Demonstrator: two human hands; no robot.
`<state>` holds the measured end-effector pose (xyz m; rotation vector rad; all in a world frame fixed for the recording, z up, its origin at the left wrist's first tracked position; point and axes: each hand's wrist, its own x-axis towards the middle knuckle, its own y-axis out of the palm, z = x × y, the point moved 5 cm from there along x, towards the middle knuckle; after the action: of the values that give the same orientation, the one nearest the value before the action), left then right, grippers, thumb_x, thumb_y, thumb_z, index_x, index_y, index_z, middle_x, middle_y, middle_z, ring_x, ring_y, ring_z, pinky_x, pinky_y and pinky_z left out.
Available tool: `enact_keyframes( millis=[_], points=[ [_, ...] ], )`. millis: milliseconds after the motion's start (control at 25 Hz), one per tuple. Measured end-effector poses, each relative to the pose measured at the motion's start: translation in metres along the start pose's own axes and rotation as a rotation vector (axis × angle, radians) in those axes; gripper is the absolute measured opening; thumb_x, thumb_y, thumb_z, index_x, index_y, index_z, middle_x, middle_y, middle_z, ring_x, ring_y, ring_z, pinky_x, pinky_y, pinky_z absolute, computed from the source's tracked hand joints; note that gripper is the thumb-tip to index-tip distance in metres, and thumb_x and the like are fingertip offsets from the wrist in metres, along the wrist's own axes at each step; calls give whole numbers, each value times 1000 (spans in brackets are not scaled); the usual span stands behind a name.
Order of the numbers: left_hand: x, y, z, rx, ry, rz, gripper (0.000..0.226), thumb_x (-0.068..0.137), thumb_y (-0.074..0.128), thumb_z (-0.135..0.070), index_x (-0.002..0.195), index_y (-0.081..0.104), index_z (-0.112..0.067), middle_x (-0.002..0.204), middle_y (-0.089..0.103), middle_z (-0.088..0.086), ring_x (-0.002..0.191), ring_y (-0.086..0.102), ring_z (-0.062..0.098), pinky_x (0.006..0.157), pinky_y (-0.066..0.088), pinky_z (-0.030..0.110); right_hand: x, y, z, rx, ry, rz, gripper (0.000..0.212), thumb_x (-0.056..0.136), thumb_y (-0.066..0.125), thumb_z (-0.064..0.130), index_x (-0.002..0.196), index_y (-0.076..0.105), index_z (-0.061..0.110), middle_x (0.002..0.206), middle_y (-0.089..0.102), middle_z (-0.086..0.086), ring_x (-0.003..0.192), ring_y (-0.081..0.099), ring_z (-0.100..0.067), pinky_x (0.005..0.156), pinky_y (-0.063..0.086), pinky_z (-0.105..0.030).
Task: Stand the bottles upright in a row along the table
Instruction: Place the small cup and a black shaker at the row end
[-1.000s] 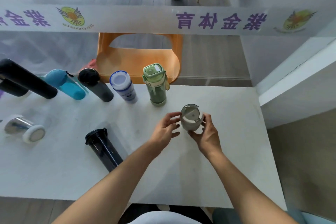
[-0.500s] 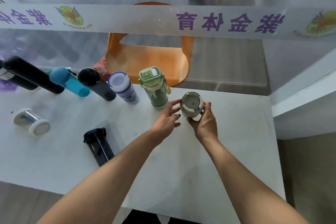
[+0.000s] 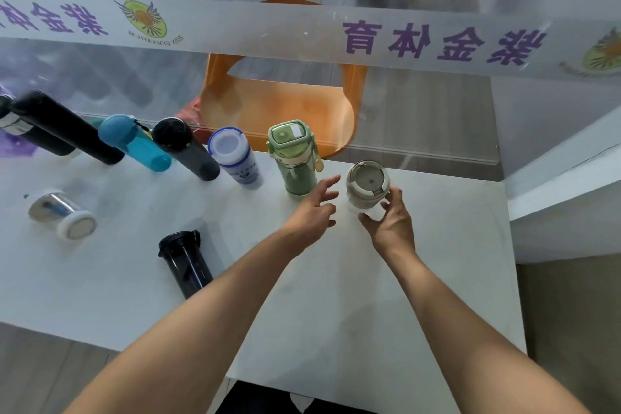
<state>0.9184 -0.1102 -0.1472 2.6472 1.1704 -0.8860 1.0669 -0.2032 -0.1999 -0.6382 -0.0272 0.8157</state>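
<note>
Beige cup (image 3: 368,186) being placed right of green bottle (image 3: 295,158). Right hand (image 3: 391,227) fingers loosely cupped cup; left hand (image 3: 314,212) fingers wide, empty. Next, likely: black tumbler (image 3: 184,262).

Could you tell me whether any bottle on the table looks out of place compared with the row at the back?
Yes, two. The steel bottle with a white cap lies on its side near the table's left edge, and the black translucent tumbler sits alone nearer the person; whether it stands or lies is unclear. Both are outside the back row.
</note>
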Motion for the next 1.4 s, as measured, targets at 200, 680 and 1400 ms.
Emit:
enact_keyframes(
  millis=[200, 680, 1400],
  points=[
    [-43, -67, 53, 71, -14, -174, 41, 95, 39, -4, 123, 58, -27, 119, 63, 6, 98, 60, 17, 85, 55, 38, -52, 42, -16, -104, 214, 105, 49, 84, 66, 21, 128, 46, 16, 126, 59, -9, 110, 61, -27, 89, 50, -37],
    [-127, -258, 192, -216, -431, -551, 55, 98, 49, -23, 150, 30, -23, 138, 49, 9, 121, 52, 30, 102, 47, 43, -157, 251, 109, -189, 78, 638, 50, 95, 52, 37, 143, 46, 23, 145, 52, -3, 130, 51, -22, 107, 41, -32],
    [-116, -148, 72, -250, 29, 45, 37, 97, 44, -1, 124, 59, -21, 125, 63, 3, 101, 64, 7, 69, 56, 20, -164, 130, 108, 135, 165, 35, 62, 71, 86, 34, 122, 52, 30, 107, 62, 11, 97, 59, -10, 87, 49, -26]
  ],
)
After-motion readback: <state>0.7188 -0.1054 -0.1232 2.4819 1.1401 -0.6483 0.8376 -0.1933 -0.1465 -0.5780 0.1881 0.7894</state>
